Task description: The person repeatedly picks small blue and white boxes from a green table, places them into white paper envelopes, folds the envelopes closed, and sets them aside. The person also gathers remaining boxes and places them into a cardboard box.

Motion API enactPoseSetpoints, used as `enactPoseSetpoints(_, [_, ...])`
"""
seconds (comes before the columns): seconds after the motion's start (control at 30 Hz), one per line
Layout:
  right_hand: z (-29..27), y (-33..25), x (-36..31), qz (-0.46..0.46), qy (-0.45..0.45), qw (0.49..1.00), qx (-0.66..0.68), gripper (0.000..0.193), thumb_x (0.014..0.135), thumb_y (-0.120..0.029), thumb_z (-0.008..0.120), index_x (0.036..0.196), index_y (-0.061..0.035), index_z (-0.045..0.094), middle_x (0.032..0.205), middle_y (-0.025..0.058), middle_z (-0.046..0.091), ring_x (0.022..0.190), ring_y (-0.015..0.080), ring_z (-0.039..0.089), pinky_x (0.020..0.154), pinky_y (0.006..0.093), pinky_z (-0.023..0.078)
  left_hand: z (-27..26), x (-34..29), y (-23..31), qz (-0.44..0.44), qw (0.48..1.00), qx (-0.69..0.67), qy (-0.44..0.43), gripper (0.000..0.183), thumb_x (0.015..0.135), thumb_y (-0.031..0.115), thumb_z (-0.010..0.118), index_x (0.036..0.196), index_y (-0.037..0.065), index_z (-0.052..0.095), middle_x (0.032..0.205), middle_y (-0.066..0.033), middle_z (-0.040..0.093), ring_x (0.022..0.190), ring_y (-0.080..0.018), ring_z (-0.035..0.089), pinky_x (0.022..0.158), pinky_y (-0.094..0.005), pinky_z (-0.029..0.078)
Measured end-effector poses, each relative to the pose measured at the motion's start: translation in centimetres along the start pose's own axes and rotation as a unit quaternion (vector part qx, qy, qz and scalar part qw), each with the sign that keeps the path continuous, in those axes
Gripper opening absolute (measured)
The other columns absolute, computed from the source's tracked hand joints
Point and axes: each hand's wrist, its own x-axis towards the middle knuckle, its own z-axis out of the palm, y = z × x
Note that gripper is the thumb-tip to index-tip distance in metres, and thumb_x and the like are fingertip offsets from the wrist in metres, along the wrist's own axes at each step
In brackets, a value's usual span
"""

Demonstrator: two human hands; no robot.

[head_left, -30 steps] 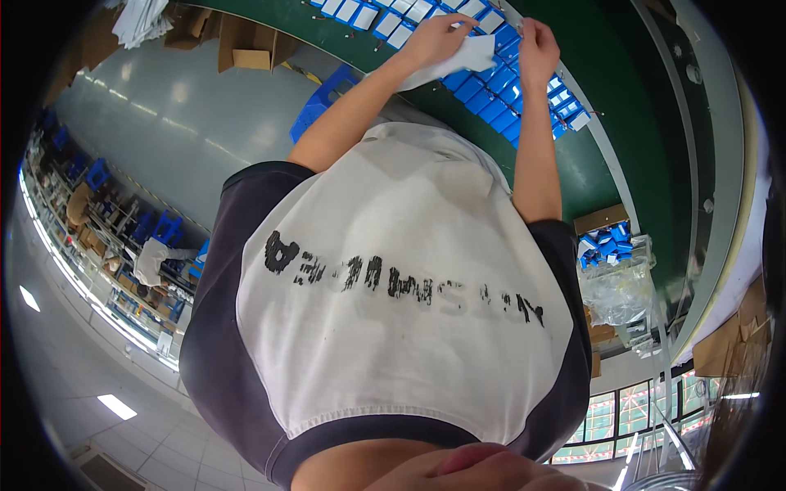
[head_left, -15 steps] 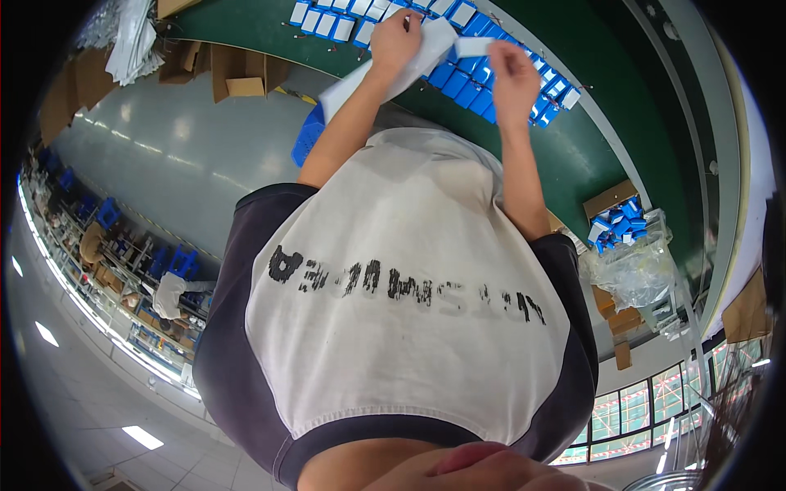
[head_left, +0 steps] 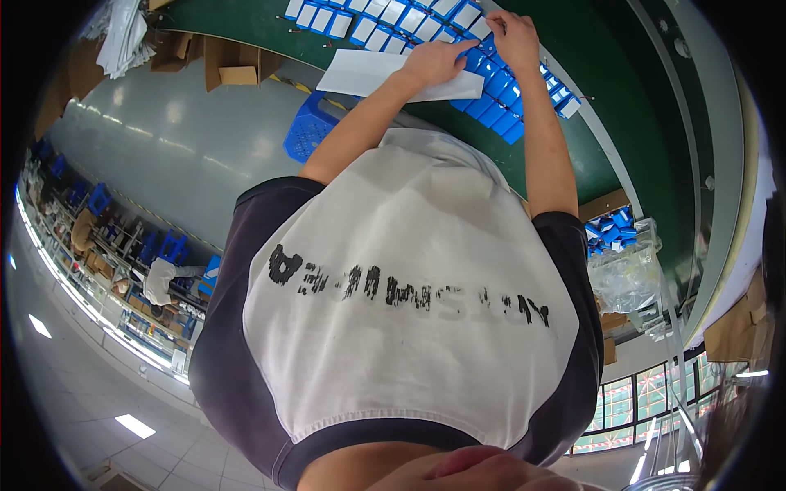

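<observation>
Rows of blue block-shaped packs [head_left: 491, 110], many with white labels on top, lie on the green table [head_left: 565, 151]. My left hand [head_left: 436, 64] is over a long white sheet [head_left: 360, 72], its fingers bent around the sheet. Its index finger stretches right and touches the packs. Beyond it, my right hand [head_left: 516, 41] bends down over the far rows, thumb and fingers drawn together beside a white label [head_left: 479, 28]. Whatever sits between those fingertips is too small to make out. Thin wire ends stick out from some packs.
A box of loose blue packs [head_left: 610, 229] and clear plastic bags [head_left: 626, 278] are at the right. Left of the table are a blue stool [head_left: 307, 127] and open cardboard boxes [head_left: 233, 65]. A pale rail [head_left: 602, 147] runs along the table.
My right hand has gone farther over the packs; the white strip it held is no longer in the air. My left hand has come down and right, and the white sheet now lies flatter.
</observation>
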Motion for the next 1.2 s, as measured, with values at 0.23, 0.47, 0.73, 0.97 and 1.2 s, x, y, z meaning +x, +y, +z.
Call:
enactPoseSetpoints(0.23, [1.1,1.2,-1.2,0.066,-0.009,0.997,0.041,0.012,0.088,-0.022,0.071,0.096,-0.0148,0.075,0.087,0.0049,0.075,0.084,0.026,0.066,0.084,0.0373,0.052,0.1,-0.4,-0.3,0.009,0.999,0.031,-0.021,0.046,0.096,0.026,0.056,0.141,0.036,0.053,0.085,-0.0125,0.072,0.078,-0.0324,0.07,0.066,-0.047,0.057])
enactPoseSetpoints(0.47, [1.2,1.7,-1.0,0.102,-0.023,0.993,0.05,0.012,0.088,-0.025,0.072,0.097,-0.017,0.075,0.087,0.003,0.076,0.085,0.0242,0.067,0.084,0.0361,0.053,0.3,-0.2,-1.0,0.026,0.999,0.044,-0.007,0.046,0.098,0.026,0.054,0.141,0.04,0.052,0.083,-0.0126,0.071,0.075,-0.032,0.07,0.065,-0.0465,0.058])
enactPoseSetpoints(0.73, [1.5,-1.6,-1.0,0.035,0.089,0.994,-0.043,0.012,0.085,-0.027,0.075,0.093,-0.0181,0.075,0.1,0.0014,0.069,0.088,0.0252,0.064,0.082,0.039,0.054,-0.5,-0.4,-0.6,0.01,0.999,0.034,-0.028,0.049,0.096,0.024,0.055,0.142,0.042,0.051,0.079,-0.0132,0.071,0.071,-0.0333,0.07,0.064,-0.0482,0.058])
enactPoseSetpoints(0.97, [1.0,-1.9,-2.2,0.039,0.121,0.987,-0.102,0.027,0.084,-0.027,0.078,0.109,-0.0175,0.072,0.112,0.0049,0.063,0.094,0.0277,0.065,0.084,0.0381,0.054,-0.8,-0.9,-0.8,0.011,0.998,-0.052,0.045,0.05,0.095,0.022,0.057,0.143,0.034,0.051,0.079,-0.013,0.071,0.072,-0.0349,0.069,0.066,-0.0451,0.057])
enactPoseSetpoints(1.2, [-4.2,-11.1,-3.5,0.101,-0.054,0.923,0.368,0.031,0.096,-0.022,0.067,0.122,-0.0051,0.065,0.111,0.0057,0.068,0.097,0.0158,0.063,0.087,0.0299,0.05,-12.2,-1.0,0.2,-0.02,0.413,-0.911,0.008,0.032,0.103,0.021,0.051,0.13,0.004,0.056,0.069,0.0002,0.037,0.046,-0.0115,0.033,0.039,-0.0249,0.032])
